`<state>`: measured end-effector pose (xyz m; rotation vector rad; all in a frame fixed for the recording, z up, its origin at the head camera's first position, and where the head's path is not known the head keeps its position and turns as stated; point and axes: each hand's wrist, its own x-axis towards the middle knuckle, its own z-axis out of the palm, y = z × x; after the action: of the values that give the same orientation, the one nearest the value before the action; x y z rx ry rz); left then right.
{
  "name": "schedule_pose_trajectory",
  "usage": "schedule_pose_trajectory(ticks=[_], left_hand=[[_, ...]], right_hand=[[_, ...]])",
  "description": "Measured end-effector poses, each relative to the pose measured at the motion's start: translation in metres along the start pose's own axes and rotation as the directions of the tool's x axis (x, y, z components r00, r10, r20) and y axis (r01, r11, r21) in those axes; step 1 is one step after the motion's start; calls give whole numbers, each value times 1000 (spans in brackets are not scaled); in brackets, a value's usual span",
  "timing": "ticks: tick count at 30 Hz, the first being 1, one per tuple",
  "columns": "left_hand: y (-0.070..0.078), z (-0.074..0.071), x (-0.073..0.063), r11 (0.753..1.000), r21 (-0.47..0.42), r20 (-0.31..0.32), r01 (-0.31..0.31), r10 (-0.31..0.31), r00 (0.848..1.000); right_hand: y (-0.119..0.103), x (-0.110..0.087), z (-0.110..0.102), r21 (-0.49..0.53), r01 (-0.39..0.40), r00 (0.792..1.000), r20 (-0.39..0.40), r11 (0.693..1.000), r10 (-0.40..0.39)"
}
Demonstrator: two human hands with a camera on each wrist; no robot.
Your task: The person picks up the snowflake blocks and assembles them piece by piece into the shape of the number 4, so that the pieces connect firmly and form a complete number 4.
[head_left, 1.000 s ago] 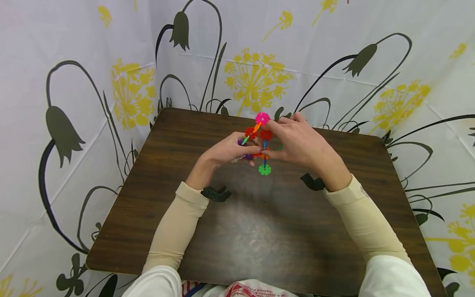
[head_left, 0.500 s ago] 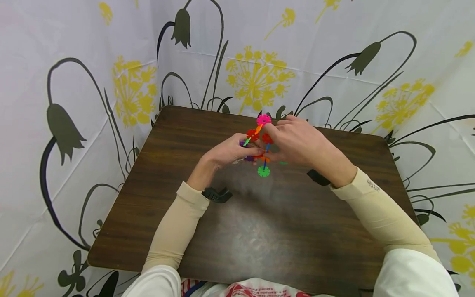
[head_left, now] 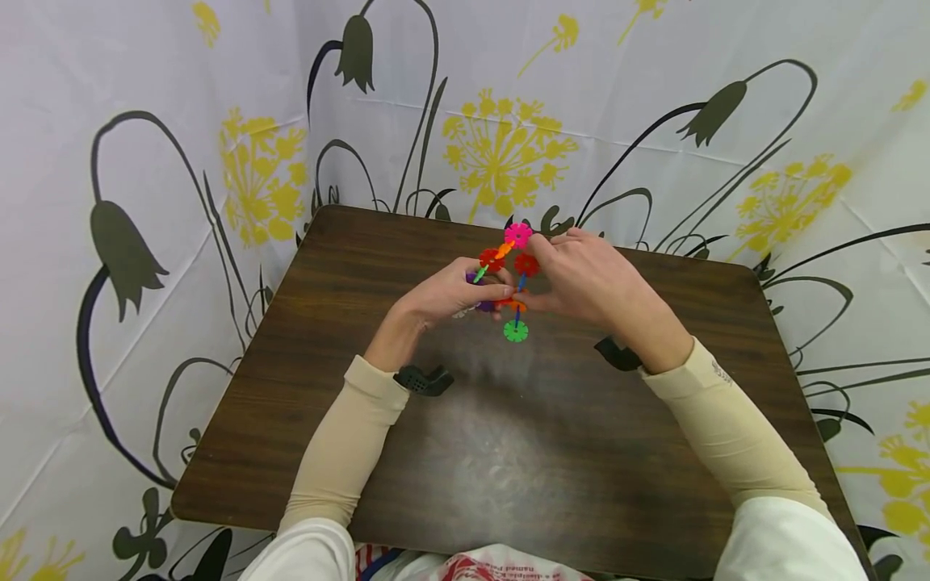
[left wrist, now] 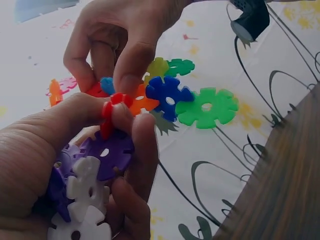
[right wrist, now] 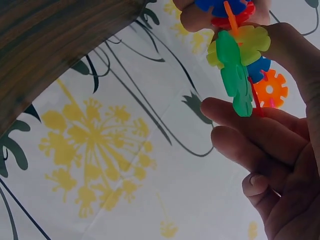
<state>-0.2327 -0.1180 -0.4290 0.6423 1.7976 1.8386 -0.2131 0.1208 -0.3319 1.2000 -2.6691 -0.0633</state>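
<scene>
Both hands hold one structure of slotted plastic flower discs in front of the chest, above the table. My left hand (head_left: pixel 450 294) pinches a red disc (left wrist: pixel 119 102) between thumb and index finger, with purple (left wrist: pixel 117 162) and white discs (left wrist: pixel 82 182) against its palm and other fingers. Opposite it, my right hand (head_left: pixel 592 274) grips the structure with thumb and index finger around the orange disc (left wrist: pixel 145 103). Blue (left wrist: pixel 162 92) and light green discs (left wrist: pixel 222 107) stick out past the right thumb. A pink disc (head_left: pixel 518 235) tops the structure. Yellow (right wrist: pixel 254 42) and green discs (right wrist: pixel 232 70) show underneath.
The dark wooden table (head_left: pixel 465 452) spreads below the hands. A white curtain (head_left: pixel 508 48) with printed flowers hangs close behind its back and sides. Black wrist cameras sit under the left wrist (head_left: pixel 424 380) and the right wrist (head_left: pixel 616 353).
My right forearm swings outward to the right, then slightly back in. The structure tilts a little between the hands, and the pink disc drifts slightly right. Both hands keep their hold.
</scene>
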Motion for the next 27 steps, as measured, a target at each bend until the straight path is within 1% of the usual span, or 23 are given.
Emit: schedule_pose_trajectory(ticks=[4,7,9,10,11,12,14,15,16,17,19,22,24,27], left_hand=[[1,0,1,1000,-3,-1,2,-2,1000],[1,0,2,1000,-8,-7,3,-3,1000],[1,0,2,1000,-14,-13,-2,1,1000],[2,1,2,1000,-11,-18,-4,3,1000],[2,1,2,1000,-11,-23,-5,5,1000],[3,1,2,1000,-14,-29,-7,6,1000],[4,2,4,1000,-23,-45,4,-5,999],[4,2,5,1000,-26,-56,13,-15,998],[4,2,6,999,-37,-65,22,-24,998],[4,2,6,998,-50,-75,32,-35,997],[3,1,8,996,-71,-92,51,-57,994],[1,-2,10,995,-82,-111,63,-72,991],[0,-4,12,995,-69,-116,70,-77,990],[-6,-7,16,996,-33,-105,89,-92,990]], right_hand=[[0,0,-1,24,-16,1000,20,1000,15],[2,0,0,59,-21,1000,16,998,20],[5,0,0,138,-38,999,28,990,35],[8,-1,0,195,-52,998,38,979,46],[11,-1,1,264,-70,997,49,962,59],[15,-2,1,340,-86,996,58,936,70],[23,-6,4,491,-113,993,72,864,89],[26,-8,6,547,-116,993,67,829,95],[29,-11,9,594,-116,993,57,796,102],[32,-14,13,630,-109,994,43,769,105],[36,-20,21,666,-98,993,13,739,120],[38,-27,34,670,-95,990,-17,737,143],[39,-29,43,653,-93,988,-32,751,150],[39,-30,58,618,-94,988,-38,780,150]])
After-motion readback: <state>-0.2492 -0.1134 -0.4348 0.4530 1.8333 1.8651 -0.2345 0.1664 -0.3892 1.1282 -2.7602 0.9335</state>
